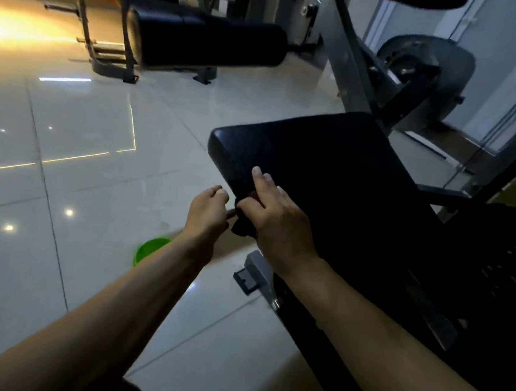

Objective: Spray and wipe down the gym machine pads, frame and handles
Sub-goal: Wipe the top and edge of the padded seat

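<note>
Grey frame foot [256, 275]: juts out from under the right forearm, low over the tiled floor [71, 146].
Green dish [150, 248]: on the floor just left of the frame foot, partly hidden by the left forearm.
Left hand [207, 212]: fingers curled, tips meeting the cloth's left edge; I cannot tell whether it truly pinches it.
Dark cloth [242, 227]: bunched between both hands at the pad's near left edge, hanging a little below the right palm.
Right hand [277, 222]: grasping the cloth, thumb tucked against it, forefinger stretched along the pad's side.
Seat pad [324, 171]: black and flat (dimly lit, so surface detail is lost), its rounded corner pointing away to the left.
Grey disc [428, 70]: behind the pad, on the machine's upright.
Roller pad [210, 41]: black cylinder on another machine, well apart across the floor.
</note>
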`<state>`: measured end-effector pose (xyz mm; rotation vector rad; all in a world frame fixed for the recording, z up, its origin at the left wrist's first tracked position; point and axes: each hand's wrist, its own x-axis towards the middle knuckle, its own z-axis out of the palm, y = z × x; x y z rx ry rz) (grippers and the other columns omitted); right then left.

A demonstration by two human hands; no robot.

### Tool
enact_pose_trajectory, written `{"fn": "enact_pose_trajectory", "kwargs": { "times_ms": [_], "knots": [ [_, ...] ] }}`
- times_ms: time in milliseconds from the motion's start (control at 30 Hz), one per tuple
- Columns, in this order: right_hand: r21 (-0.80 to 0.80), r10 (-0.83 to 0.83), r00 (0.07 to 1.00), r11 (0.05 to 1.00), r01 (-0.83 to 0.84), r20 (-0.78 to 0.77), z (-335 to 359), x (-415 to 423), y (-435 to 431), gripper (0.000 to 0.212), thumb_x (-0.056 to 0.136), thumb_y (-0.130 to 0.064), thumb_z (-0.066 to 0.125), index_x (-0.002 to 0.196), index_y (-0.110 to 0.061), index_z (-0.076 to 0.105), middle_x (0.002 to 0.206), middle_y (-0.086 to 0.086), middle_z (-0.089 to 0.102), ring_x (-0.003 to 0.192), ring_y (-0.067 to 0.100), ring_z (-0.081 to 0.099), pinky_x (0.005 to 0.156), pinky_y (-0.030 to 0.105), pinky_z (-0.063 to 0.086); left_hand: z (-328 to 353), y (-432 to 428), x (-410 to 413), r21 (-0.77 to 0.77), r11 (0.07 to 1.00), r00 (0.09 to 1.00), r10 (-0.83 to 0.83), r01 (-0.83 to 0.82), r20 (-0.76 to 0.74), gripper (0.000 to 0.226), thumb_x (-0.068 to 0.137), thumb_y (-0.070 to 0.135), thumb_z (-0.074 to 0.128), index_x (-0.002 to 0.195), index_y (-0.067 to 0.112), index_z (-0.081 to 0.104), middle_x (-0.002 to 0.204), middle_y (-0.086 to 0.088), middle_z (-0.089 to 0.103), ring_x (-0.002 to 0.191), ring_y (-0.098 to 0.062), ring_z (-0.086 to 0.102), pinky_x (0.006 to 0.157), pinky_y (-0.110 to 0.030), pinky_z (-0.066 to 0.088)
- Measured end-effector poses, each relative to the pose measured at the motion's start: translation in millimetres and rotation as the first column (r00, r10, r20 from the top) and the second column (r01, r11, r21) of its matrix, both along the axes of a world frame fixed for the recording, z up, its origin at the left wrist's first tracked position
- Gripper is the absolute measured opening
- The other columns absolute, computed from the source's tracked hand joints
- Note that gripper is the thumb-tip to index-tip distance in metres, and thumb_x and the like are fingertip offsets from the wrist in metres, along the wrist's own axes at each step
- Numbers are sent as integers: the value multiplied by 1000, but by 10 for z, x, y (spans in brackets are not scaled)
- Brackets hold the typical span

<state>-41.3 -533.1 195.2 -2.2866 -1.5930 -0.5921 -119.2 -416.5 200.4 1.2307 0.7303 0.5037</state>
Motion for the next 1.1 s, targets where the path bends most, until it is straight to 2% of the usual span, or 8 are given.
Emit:
{"fn": "enact_pose_trajectory", "kwargs": {
  "times_ms": [333, 433, 533, 633, 733, 867, 1000, 1100],
  "knots": [
    [-41, -108, 993, 993, 110, 45, 490, 213, 1390, 23, 98, -17, 56, 119, -20, 66, 160, 19, 41, 144, 37, 47, 114, 48, 43, 233, 1153, 254, -66, 998, 994, 19, -11, 111, 28, 103, 24, 48, 102, 4, 67, 95, -14, 72, 85, -23, 69, 79, -39, 59],
    [20, -252, 961, 966, 256, -118, 791, 201, 1758, 24, 101, -30, 59, 125, -27, 60, 147, 7, 56, 125, 34, 60, 92, 43, 52, 333, 1436, 330, -103, 994, 977, 58, -38, 203, 30, 103, 33, 54, 103, 7, 68, 103, -13, 75, 97, -28, 73, 83, -41, 61],
    [-47, -284, 846, 954, 295, -451, 1013, 225, 2015, 67, 102, -26, 55, 160, -28, 21, 150, 3, 52, 136, 31, 49, 107, 44, 43, 524, 1602, 394, -36, 982, 929, -162, 184, 332, 32, 106, 37, 52, 114, 13, 71, 109, -7, 77, 105, -22, 73, 90, -37, 60],
    [-197, -274, 661, 962, 191, -698, 1093, 218, 1890, 101, 95, -22, 52, 159, -41, -23, 172, -3, 15, 159, 23, -1, 129, 54, 5, 577, 1687, 468, -58, 942, 886, -290, 331, 361, 23, 105, 18, 53, 120, 8, 67, 100, -12, 77, 90, -26, 75, 71, -31, 60],
    [-166, -417, 596, 888, 429, -686, 1019, 473, 1597, 79, 104, -25, 44, 166, -31, -5, 174, -7, -1, 150, 5, -14, 128, 49, -6, 419, 1835, 586, -4, 962, 945, -266, 272, 191, 25, 103, 14, 51, 123, 14, 66, 82, -6, 69, 63, -22, 61, 53, -30, 48],
    [-335, -751, 430, 626, 704, -501, 718, 781, 1380, 70, 110, -53, 18, 166, -17, -4, 173, 2, -12, 159, 20, -11, 127, 52, -7, 216, 1878, 691, 120, 822, 799, -569, 556, 193, 32, 108, 22, 48, 121, 45, 66, 95, 10, 75, 74, -7, 67, 71, -28, 49],
    [-314, -767, 438, 608, 729, -469, 580, 850, 1369, 67, 109, -54, 16, 166, -22, -2, 173, -5, -12, 158, 14, -13, 126, 47, -9, 141, 1900, 1045, 81, 709, 682, -699, 701, 213, 39, 108, 17, 47, 142, 31, 60, 127, 10, 71, 111, -6, 69, 102, -26, 49],
    [-274, -769, 435, 595, 756, -468, 562, 846, 1388, 64, 110, -50, 18, 166, -25, 0, 173, -6, -11, 158, 13, -15, 127, 46, -9, 176, 1894, 1394, 120, 635, 606, -768, 763, 210, 41, 107, 14, 48, 146, 24, 57, 138, 5, 65, 121, -2, 63, 97, -15, 47]
  ]
}}
